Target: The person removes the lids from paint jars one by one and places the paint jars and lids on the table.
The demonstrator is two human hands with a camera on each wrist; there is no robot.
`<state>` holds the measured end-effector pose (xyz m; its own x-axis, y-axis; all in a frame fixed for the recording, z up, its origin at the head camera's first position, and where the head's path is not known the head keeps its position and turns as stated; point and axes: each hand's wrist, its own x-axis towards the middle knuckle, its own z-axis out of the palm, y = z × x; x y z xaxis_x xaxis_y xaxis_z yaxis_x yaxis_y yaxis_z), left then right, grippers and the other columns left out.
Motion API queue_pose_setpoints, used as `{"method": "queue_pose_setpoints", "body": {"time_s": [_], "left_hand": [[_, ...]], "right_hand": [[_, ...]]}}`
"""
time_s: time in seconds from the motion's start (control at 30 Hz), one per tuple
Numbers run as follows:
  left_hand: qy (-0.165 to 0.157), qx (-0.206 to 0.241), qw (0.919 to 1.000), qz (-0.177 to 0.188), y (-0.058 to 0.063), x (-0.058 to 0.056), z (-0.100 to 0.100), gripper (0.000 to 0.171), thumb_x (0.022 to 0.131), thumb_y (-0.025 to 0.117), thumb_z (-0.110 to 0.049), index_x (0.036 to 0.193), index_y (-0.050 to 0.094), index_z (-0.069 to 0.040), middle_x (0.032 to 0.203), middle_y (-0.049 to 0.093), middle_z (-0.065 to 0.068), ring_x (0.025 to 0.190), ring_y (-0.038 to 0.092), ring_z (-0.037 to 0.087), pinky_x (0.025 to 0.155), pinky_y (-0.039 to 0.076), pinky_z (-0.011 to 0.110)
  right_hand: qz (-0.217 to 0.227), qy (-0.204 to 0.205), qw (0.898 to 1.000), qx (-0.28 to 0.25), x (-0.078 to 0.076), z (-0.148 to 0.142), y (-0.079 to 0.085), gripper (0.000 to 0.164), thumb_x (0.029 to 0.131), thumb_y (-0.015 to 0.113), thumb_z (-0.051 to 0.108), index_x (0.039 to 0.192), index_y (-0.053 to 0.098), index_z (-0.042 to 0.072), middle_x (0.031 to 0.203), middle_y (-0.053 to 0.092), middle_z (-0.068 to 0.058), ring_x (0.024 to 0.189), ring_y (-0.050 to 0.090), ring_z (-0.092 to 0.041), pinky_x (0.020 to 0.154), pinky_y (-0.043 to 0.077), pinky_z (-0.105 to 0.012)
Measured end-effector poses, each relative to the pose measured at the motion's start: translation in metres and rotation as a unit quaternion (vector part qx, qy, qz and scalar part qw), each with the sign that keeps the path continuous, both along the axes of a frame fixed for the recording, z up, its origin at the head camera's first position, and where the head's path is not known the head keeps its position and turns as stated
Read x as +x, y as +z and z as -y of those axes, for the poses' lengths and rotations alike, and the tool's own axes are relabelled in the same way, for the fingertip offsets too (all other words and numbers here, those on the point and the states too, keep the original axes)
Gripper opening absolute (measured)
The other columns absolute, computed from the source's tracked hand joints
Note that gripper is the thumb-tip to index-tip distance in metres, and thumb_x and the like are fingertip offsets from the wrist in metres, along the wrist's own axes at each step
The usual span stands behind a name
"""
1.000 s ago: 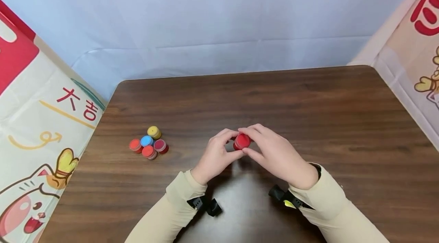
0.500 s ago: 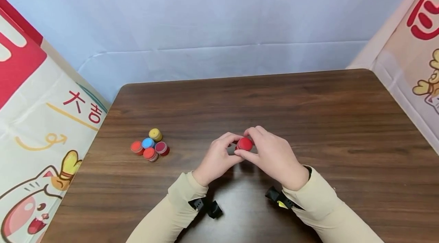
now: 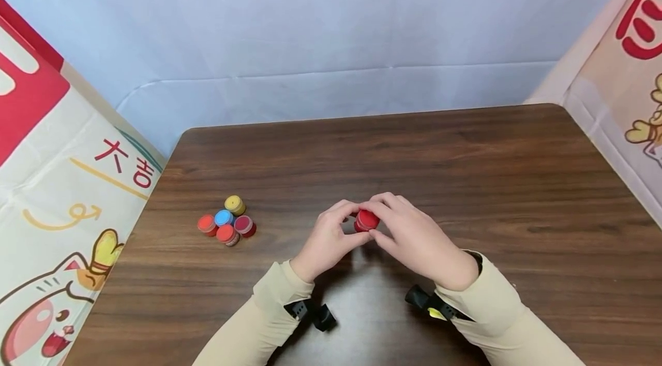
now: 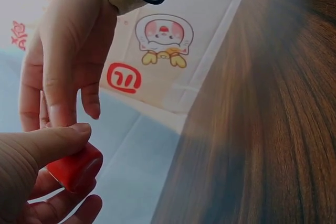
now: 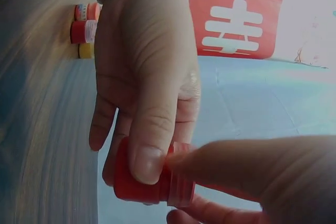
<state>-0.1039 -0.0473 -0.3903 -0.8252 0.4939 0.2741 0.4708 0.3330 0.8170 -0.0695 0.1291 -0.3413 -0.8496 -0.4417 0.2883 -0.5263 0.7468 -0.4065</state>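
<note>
Left grip (image 3: 323, 239), right grip (image 3: 416, 239), both pinching red jar (image 3: 366, 220), five jars (image 3: 224, 218) at left

Table (image 3: 393, 153): we see dark wood grain, rounded far corners
Back cloth (image 3: 320, 27): pale blue, creased
Left cloth (image 3: 46, 182): white and red, cartoon cat (image 3: 38, 320)
Right cloth (image 3: 600, 90): pinkish, printed
Light: soft glare (image 3: 364, 303) nearest us

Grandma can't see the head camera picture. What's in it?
A person's left hand and right hand hold one round red jar over a dark brown wood-grain table. Off to the left sit five small round jars: two orange-red, one blue, one yellow, one dark red.
</note>
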Motion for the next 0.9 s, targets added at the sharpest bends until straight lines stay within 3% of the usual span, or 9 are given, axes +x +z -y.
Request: {"method": "queue_pose_setpoints", "body": {"time_s": [0.2,0.4,0.63,0.9], "left_hand": [[-0.003,0.003,0.9999,-0.011,0.0026,-0.0016,-0.0010,0.035,0.076,0.078,-0.011,0.108,0.065,-0.005,0.100,0.061,0.003,0.095,0.057,0.013,0.081,0.049,0.041],[-0.006,0.007,0.9999,-0.013,0.0034,-0.0016,-0.0025,0.029,0.077,0.076,-0.009,0.104,0.065,-0.006,0.100,0.062,0.002,0.092,0.057,0.012,0.080,0.049,0.040],[-0.005,0.012,0.9999,-0.011,0.0022,-0.0022,-0.0025,0.030,0.077,0.075,-0.008,0.105,0.066,-0.005,0.100,0.062,0.002,0.094,0.057,0.011,0.082,0.049,0.040],[0.002,0.001,1.0000,-0.003,-0.0011,-0.0017,0.0019,0.030,0.078,0.075,-0.011,0.106,0.066,-0.007,0.101,0.061,0.000,0.093,0.057,0.009,0.079,0.049,0.040]], "right_hand": [[0.000,-0.025,1.000,0.004,0.0002,-0.0016,0.0020,0.054,0.078,0.075,0.037,0.120,0.059,0.007,0.116,0.054,-0.006,0.104,0.052,-0.023,0.075,0.051,-0.038],[0.000,-0.069,0.997,0.023,-0.0021,-0.0003,-0.0006,0.054,0.078,0.072,0.046,0.114,0.061,0.008,0.101,0.056,-0.004,0.088,0.054,-0.018,0.065,0.050,-0.034],[0.018,-0.076,0.997,0.026,-0.0046,0.0016,-0.0026,0.039,0.079,0.073,0.041,0.101,0.062,0.010,0.088,0.056,0.002,0.071,0.051,-0.010,0.059,0.047,-0.028],[0.026,-0.064,0.997,0.021,-0.0034,0.0047,-0.0039,0.046,0.079,0.074,0.036,0.112,0.062,0.007,0.093,0.058,0.000,0.076,0.055,-0.010,0.062,0.049,-0.028]]}}
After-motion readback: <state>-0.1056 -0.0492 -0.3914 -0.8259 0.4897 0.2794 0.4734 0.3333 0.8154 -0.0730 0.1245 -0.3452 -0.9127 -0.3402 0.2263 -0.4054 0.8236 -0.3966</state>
